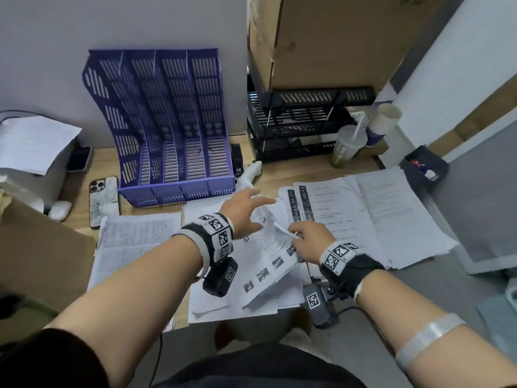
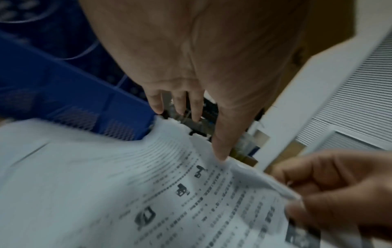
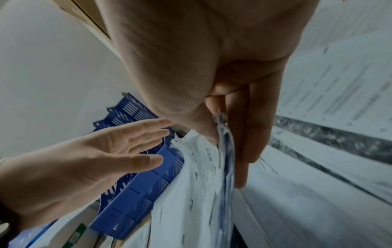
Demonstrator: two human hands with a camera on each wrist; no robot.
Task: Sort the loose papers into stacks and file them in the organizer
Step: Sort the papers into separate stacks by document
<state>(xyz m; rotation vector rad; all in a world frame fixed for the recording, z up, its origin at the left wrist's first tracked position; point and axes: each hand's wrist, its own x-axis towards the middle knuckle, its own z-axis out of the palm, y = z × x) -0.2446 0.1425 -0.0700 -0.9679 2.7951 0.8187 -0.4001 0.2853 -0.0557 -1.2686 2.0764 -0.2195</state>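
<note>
A blue slotted organizer (image 1: 173,130) stands at the back of the desk, its compartments empty as far as I see. Printed papers lie in loose piles: one at the left (image 1: 134,236), wider ones at the right (image 1: 372,214). Between them a bundle of printed sheets (image 1: 268,261) with small pictures is tilted up off the desk. My right hand (image 1: 298,236) pinches its right edge (image 3: 222,132) between thumb and fingers. My left hand (image 1: 251,211) hovers over the bundle's top with straight, spread fingers (image 2: 196,107); its thumb touches the paper (image 2: 148,193).
Two phones (image 1: 103,200) lie left of the organizer beside a printer with a sheet on it (image 1: 33,144). A black tray rack (image 1: 299,124), two cups (image 1: 349,144) and cardboard boxes (image 1: 330,37) fill the back right. A black pen holder (image 1: 425,166) sits at the desk's right edge.
</note>
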